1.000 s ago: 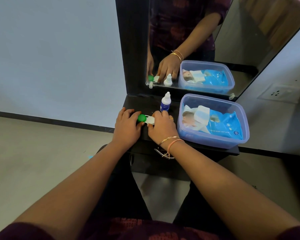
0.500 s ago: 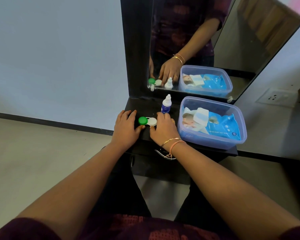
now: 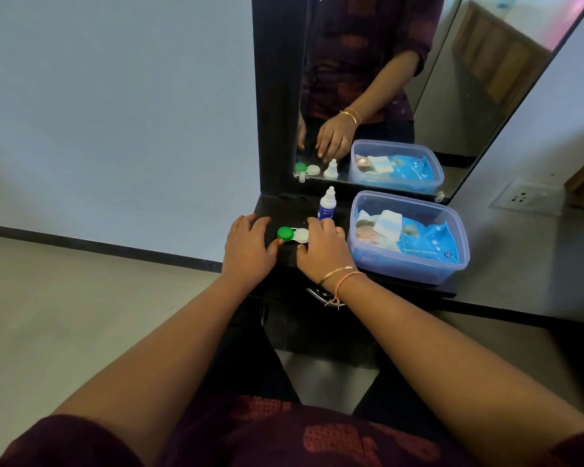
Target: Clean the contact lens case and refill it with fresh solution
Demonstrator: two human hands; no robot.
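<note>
Lens case (image 3: 293, 234) lies on shelf (image 3: 285, 256), bottle (image 3: 326, 204) behind, tub (image 3: 408, 268) right.

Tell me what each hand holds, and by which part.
Nothing is gripped. The lens case lies on the shelf; the thumb of the left hand touches its green cap, the right hand rests beside the white cap.

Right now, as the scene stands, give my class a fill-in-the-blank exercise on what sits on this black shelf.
1. The contact lens case has one white cap and one ____ cap.
2. The solution bottle stands ____ behind the case.
3. The wet wipes pack inside the plastic tub is coloured ____.
4. Behind the shelf, a ____ reflects it all.
Missing words: green; upright; blue; mirror.
</note>
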